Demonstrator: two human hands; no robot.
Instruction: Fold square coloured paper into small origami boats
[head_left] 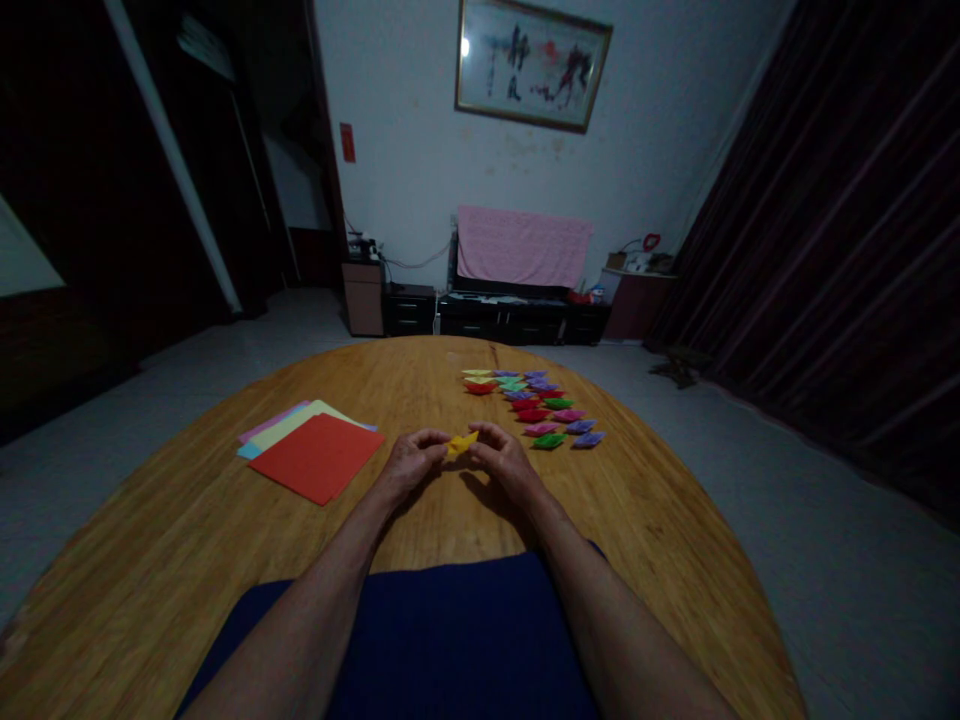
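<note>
Wooden round table [420,380], dim room, both hands' grips, left hand [409,465], right hand [504,460], pinched on yellow folded paper [460,443].

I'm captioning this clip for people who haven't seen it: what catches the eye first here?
Both hands, left hand and right hand, meet at the middle of the round wooden table, pinching a small yellow folded paper. Just beyond to the right lie rows of small folded paper pieces in many colours. To the left sits a stack of coloured paper sheets, red on top.
</note>
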